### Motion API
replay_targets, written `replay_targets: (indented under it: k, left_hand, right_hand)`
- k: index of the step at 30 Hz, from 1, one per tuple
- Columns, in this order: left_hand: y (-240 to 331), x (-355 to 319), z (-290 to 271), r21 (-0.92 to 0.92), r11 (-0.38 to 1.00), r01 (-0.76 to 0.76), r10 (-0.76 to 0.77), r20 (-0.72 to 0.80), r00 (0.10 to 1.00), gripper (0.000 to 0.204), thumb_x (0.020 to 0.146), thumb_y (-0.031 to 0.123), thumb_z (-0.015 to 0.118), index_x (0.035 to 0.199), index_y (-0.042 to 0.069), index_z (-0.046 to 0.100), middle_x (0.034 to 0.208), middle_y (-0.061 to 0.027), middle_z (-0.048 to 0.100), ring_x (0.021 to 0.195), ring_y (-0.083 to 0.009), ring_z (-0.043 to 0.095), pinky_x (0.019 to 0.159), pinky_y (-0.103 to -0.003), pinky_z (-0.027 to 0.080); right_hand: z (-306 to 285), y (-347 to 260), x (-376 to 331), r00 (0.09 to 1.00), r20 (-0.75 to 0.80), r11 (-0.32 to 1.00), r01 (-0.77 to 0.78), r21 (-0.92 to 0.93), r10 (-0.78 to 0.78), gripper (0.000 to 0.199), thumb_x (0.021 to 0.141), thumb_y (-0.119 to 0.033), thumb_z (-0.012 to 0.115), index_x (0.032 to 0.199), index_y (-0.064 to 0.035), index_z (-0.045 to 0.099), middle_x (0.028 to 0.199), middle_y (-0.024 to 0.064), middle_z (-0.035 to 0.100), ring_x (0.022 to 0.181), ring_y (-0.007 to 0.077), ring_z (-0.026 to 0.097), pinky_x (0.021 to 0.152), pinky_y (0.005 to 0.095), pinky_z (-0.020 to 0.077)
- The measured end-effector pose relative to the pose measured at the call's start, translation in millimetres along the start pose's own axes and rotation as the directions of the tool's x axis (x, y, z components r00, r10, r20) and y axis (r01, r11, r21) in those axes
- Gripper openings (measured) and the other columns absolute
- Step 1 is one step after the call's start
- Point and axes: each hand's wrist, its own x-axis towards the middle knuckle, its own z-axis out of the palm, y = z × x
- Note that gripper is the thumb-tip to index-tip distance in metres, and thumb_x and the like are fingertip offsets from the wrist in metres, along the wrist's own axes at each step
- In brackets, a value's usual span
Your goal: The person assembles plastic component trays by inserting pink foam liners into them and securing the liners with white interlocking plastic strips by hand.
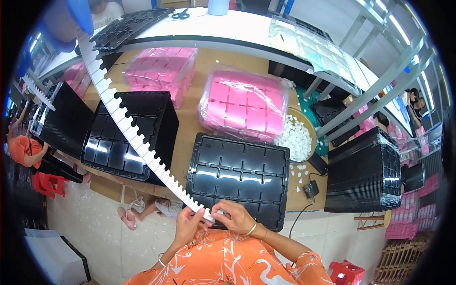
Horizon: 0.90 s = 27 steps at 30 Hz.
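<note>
A long white notched strip runs from the upper left down to my hands, crossing over the black trays. My left hand pinches it close to its lower end, thumb on top. Right beside it, my right hand is closed at the very tip of the strip, thumb and forefinger together; whether a small white piece is separate there is too small to tell. Both hands are over the near edge of a black compartment tray, close to my body.
Pink blocks in clear plastic lie behind the tray. A round basin of white bits stands to their right. Stacks of black trays flank both sides. Scissors lie on the white shelf; a cable with a black adapter hangs at right.
</note>
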Motion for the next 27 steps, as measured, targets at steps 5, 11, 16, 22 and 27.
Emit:
replay_targets:
  k: [5,11,16,22,27]
  left_hand:
    - [-9,7,-34,0.135,0.982,-0.133,0.167,-0.279,0.946,0.014,0.096,0.012,0.065,0.102,-0.001,0.062,0.081,-0.0073,0.068,0.061,-0.0098,0.063,0.048,-0.020,0.046]
    - [-25,2,-143,0.569,0.810,-0.145,0.446,-0.436,0.781,0.010,0.091,0.008,0.069,0.089,0.002,0.061,0.075,-0.0030,0.062,0.061,-0.0074,0.060,0.047,-0.020,0.043]
    - [-48,-3,-189,0.712,0.675,0.192,0.401,-0.574,0.714,0.025,0.073,0.015,0.081,0.085,0.002,0.064,0.081,-0.0116,0.063,0.108,-0.0319,0.056,0.100,-0.042,0.035]
    - [-39,-23,-119,0.708,0.706,0.006,0.523,-0.528,0.669,0.022,0.072,0.003,0.079,0.088,-0.002,0.065,0.095,-0.0129,0.063,0.102,-0.0289,0.040,0.083,-0.037,0.040]
    - [-51,-12,-132,0.604,0.795,-0.054,0.422,-0.486,0.765,0.013,0.080,-0.001,0.074,0.090,0.000,0.066,0.071,-0.0032,0.064,0.061,-0.0093,0.057,0.058,-0.025,0.045]
  right_hand:
    - [-53,-13,10,0.992,-0.127,0.987,-0.036,-0.154,0.017,0.008,0.090,-0.011,0.068,0.092,-0.0044,0.065,0.086,0.0085,0.062,0.079,0.0250,0.063,0.070,0.0336,0.0504]
    - [-177,49,4,0.945,-0.317,0.846,-0.102,-0.523,-0.082,0.005,0.084,-0.003,0.070,0.085,-0.0039,0.065,0.080,0.0101,0.059,0.072,0.0264,0.060,0.063,0.0340,0.0481]
    - [-214,80,18,0.977,-0.206,0.790,-0.088,-0.607,-0.049,0.005,0.079,-0.002,0.067,0.082,-0.0033,0.063,0.080,0.0142,0.057,0.082,0.0353,0.059,0.073,0.0422,0.0478]
    - [-214,109,40,0.969,-0.235,0.715,-0.113,-0.690,-0.074,0.002,0.082,-0.003,0.064,0.082,-0.0041,0.062,0.083,0.0139,0.057,0.085,0.0351,0.060,0.076,0.0432,0.0486]
    - [-215,125,45,0.959,-0.239,0.662,-0.083,-0.745,-0.150,0.002,0.084,-0.005,0.064,0.084,-0.0054,0.063,0.085,0.0131,0.056,0.086,0.0345,0.059,0.075,0.0438,0.0500]
